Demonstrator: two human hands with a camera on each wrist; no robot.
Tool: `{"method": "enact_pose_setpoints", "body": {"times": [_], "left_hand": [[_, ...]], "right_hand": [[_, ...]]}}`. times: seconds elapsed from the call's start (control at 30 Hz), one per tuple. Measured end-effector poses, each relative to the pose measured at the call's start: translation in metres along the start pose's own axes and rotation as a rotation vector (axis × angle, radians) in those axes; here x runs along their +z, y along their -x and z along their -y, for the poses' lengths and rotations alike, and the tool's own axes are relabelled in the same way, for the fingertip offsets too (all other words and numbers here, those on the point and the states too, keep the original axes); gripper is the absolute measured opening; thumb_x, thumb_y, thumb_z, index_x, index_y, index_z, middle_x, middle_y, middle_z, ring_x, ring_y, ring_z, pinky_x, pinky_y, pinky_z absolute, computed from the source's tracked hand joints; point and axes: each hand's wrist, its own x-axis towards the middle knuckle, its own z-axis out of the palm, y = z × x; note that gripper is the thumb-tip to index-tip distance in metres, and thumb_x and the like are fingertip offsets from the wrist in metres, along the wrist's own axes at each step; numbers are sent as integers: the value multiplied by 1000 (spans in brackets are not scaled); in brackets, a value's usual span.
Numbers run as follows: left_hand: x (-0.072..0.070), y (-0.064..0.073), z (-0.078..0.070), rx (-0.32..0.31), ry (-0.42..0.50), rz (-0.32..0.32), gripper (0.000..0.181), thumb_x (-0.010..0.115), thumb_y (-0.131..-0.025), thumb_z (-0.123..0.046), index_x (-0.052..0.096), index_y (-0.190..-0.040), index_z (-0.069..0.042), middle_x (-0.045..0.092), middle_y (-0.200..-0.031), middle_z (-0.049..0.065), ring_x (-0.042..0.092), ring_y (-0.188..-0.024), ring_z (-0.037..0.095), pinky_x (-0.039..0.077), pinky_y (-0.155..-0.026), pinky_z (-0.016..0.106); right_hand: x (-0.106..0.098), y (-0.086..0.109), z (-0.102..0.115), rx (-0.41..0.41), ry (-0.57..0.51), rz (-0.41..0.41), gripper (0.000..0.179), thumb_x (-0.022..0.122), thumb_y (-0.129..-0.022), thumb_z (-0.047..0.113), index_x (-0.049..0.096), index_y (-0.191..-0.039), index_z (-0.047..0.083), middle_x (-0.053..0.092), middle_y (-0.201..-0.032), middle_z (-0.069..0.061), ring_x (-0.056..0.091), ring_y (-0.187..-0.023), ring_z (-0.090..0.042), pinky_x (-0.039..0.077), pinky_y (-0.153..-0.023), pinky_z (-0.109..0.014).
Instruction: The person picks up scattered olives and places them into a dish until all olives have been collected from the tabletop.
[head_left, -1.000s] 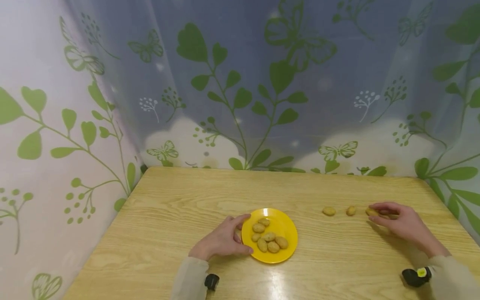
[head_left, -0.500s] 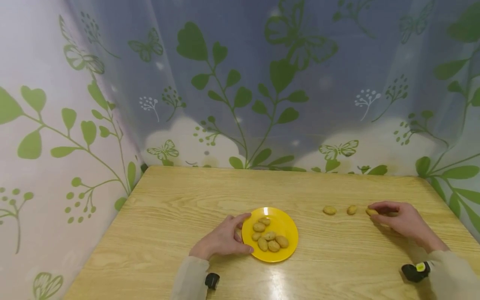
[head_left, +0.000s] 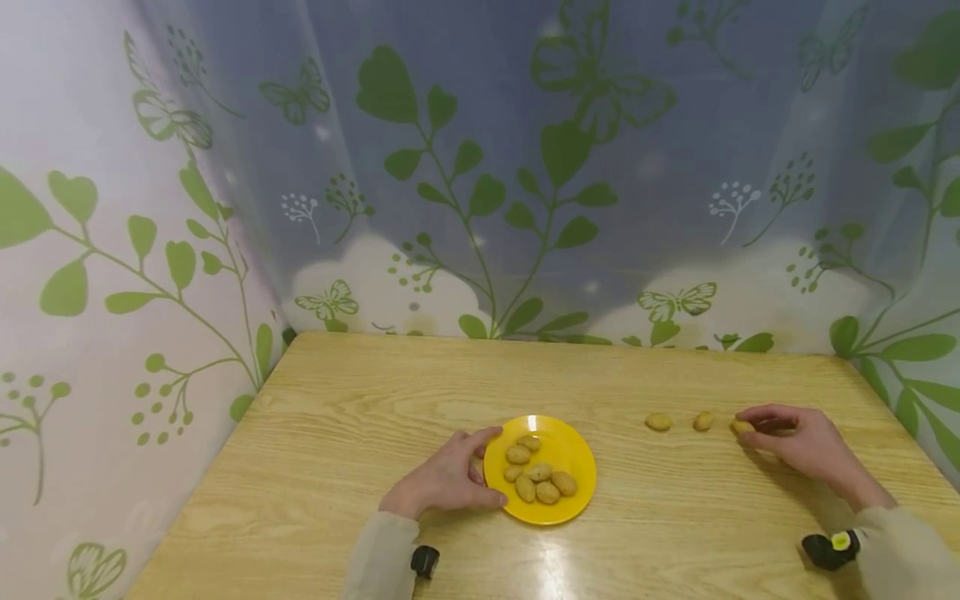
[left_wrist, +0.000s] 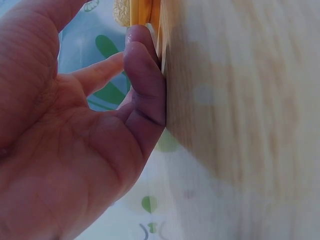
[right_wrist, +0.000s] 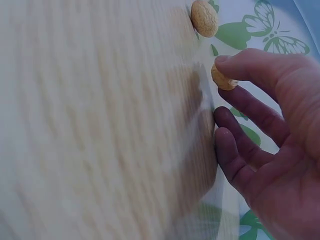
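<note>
My left hand (head_left: 448,477) holds the left rim of a yellow plate (head_left: 576,450), thumb at the near side and index finger at the far side. Several tan, wrinkled oval nuts that look like walnuts (head_left: 547,493) lie on the plate, mostly toward its near half. In the left wrist view, curled fingers (left_wrist: 145,70) meet the plate's edge low against the table. Over at the right, my right hand (head_left: 802,442) pinches a walnut (right_wrist: 223,79) between thumb and index finger. Its other fingertips (right_wrist: 225,142) are bent close to the tabletop.
Two more walnuts, a left one (head_left: 658,422) and a middle one (head_left: 702,421), lie in a row with the pinched one on the wooden table (head_left: 360,400). A leaf-and-butterfly patterned curtain (head_left: 480,250) hangs along the table's back edge and sides.
</note>
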Motion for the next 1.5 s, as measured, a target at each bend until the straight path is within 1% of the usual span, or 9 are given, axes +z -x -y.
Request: {"method": "enact_pose_setpoints", "body": {"times": [0.17, 0.3, 0.47, 0.57, 0.73, 0.87, 1.2, 1.37, 1.5], "left_hand": [[0, 0, 0, -5, -1, 1, 95, 89, -78, -28, 38, -158, -20, 48, -127, 11, 61, -84, 13, 52, -73, 24], [0, -2, 1, -10, -8, 0, 95, 89, -78, -29, 38, -158, -21, 48, -128, 11, 61, -84, 12, 52, -73, 23], [-1, -2, 1, -5, -6, 1, 95, 89, -78, -29, 38, -158, -21, 48, -128, 11, 61, -84, 11, 52, -73, 23], [-1, -1, 1, -7, -4, 2, 95, 89, -78, -30, 38, -159, -22, 48, -128, 11, 61, -84, 11, 52, -73, 22], [0, -1, 0, -4, -9, 0, 96, 89, -78, -29, 38, -158, -21, 49, -128, 11, 61, -84, 12, 52, -73, 23], [0, -1, 0, -1, -10, -4, 96, 89, -78, -28, 38, -158, -21, 49, -127, 11, 60, -84, 12, 52, -73, 24], [2, -2, 4, -6, 5, -3, 96, 89, -78, -29, 38, -159, -22, 48, -128, 11, 61, -84, 12, 52, -74, 24], [2, -1, 3, -4, 1, -6, 96, 89, -78, -28, 38, -159, -23, 48, -127, 12, 60, -84, 13, 51, -73, 24], [1, -1, 3, -5, 1, -5, 95, 89, -78, -28, 38, -158, -22, 48, -127, 11, 60, -84, 13, 51, -73, 24]], "right_hand": [[3, 2, 3, -6, 4, -9, 38, 78, -91, 32, 75, -118, 6, 77, -100, 3, 57, -81, 15, 49, -60, -25], [4, 4, 6, -13, 5, -6, 37, 78, -92, 32, 75, -119, 7, 77, -104, -6, 57, -83, 17, 49, -62, -23], [7, 6, 10, -31, -26, -20, 35, 77, -93, 30, 74, -120, 7, 77, -108, -8, 58, -84, 17, 52, -59, -25], [9, 8, 15, -31, -48, -19, 35, 76, -93, 29, 73, -120, 6, 76, -110, -12, 60, -83, 15, 54, -58, -27], [14, 11, 23, -15, -62, -15, 36, 76, -94, 28, 73, -120, 4, 74, -114, -18, 61, -82, 15, 55, -60, -27], [18, 13, 27, -39, -58, -37, 34, 77, -93, 26, 73, -118, 4, 74, -113, -20, 61, -82, 15, 55, -61, -25], [25, 16, 34, -96, -41, -51, 28, 79, -91, 22, 75, -114, 7, 74, -114, -21, 62, -82, 13, 55, -65, -21], [28, 17, 40, -140, -70, -58, 25, 80, -90, 17, 76, -112, 7, 75, -112, -17, 64, -83, 11, 56, -65, -22], [31, 18, 45, -148, -90, -58, 25, 80, -89, 15, 76, -113, 7, 75, -111, -14, 65, -83, 10, 58, -63, -24]]}}
